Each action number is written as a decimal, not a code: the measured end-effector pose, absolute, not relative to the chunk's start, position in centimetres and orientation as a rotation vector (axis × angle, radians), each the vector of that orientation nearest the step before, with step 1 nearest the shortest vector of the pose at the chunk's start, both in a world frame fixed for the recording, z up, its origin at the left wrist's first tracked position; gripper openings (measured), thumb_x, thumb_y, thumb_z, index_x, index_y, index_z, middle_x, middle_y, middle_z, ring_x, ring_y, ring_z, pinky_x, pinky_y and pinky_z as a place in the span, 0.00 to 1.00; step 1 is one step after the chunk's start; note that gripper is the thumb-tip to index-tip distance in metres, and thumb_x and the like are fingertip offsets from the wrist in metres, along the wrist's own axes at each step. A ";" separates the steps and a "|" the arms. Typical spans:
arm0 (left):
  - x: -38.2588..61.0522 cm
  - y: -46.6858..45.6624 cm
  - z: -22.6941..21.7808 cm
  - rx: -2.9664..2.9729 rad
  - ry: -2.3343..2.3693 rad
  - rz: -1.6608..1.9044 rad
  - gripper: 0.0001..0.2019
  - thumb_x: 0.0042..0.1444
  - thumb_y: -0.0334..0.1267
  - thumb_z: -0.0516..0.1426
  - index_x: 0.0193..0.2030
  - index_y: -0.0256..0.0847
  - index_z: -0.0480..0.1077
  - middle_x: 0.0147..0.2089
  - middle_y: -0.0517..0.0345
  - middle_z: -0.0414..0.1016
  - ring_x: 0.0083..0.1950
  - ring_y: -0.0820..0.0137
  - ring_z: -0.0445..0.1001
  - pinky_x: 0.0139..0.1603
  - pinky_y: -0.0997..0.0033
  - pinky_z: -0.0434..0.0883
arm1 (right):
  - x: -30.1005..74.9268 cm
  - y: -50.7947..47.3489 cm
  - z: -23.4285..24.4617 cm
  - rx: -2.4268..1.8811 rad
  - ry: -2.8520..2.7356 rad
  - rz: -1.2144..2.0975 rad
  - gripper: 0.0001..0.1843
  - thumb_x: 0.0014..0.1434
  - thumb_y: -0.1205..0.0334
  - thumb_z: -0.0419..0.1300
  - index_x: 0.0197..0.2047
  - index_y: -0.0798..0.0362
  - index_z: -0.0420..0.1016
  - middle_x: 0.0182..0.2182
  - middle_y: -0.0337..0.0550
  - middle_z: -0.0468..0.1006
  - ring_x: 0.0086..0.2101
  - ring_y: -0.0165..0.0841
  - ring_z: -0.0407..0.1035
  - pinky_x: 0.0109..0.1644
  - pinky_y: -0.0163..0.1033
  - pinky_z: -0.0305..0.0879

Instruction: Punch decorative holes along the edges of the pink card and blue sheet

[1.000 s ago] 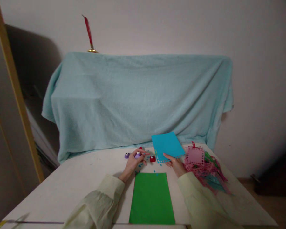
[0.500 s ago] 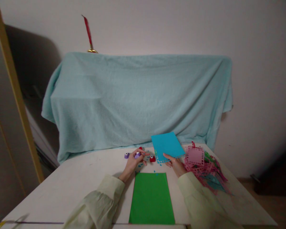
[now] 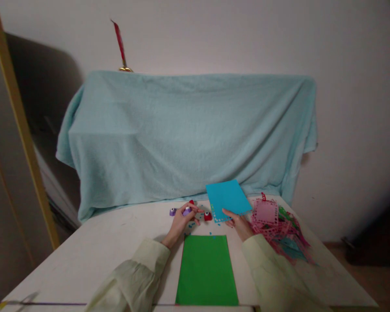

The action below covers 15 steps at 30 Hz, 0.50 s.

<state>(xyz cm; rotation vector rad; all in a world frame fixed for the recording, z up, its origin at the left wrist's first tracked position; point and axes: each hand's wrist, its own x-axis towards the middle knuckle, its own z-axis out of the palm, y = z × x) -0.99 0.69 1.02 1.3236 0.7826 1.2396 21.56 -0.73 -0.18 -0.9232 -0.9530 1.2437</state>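
A blue sheet of paper point(image 3: 229, 197) with punched holes along its near and left edges is pinched at its near edge by my right hand point(image 3: 235, 220), thumb on top. My left hand point(image 3: 183, 217) is curled round a purple craft punch point(image 3: 187, 211), left of the sheet and apart from it. A red craft punch point(image 3: 207, 216) stands between my left hand and the sheet. Beyond my left fingers a second red punch point(image 3: 191, 202) is partly hidden. Another purple punch point(image 3: 172, 212) stands to the left. Tiny blue paper bits point(image 3: 191, 225) lie about my left hand.
A green sheet point(image 3: 206, 271) lies at the table's near edge, between my forearms. To the right is a heap of pink, green and blue paper strips point(image 3: 279, 232), with a pink hole-edged square point(image 3: 265, 212) on it. A light blue cloth point(image 3: 188, 138) hangs behind the white table point(image 3: 78, 260).
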 end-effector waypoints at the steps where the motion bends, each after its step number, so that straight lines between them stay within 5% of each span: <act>1: -1.0 0.7 1.0 1.326 0.781 1.242 0.12 0.52 0.45 0.58 0.36 0.37 0.67 0.41 0.47 0.77 0.22 0.71 0.74 0.32 0.68 0.72 | 21.6 -0.7 -0.2 -0.926 -0.949 1.246 0.17 0.44 0.56 0.67 0.26 0.51 0.62 0.17 0.28 0.57 0.16 0.22 0.46 0.19 0.33 0.41; 15: -1.0 0.3 1.6 1.323 0.807 1.232 0.13 0.52 0.46 0.58 0.36 0.37 0.67 0.41 0.47 0.77 0.22 0.71 0.74 0.33 0.66 0.72 | 21.5 -0.9 0.2 -0.926 -0.967 1.255 0.18 0.43 0.55 0.68 0.25 0.51 0.60 0.16 0.28 0.57 0.16 0.22 0.46 0.19 0.33 0.41</act>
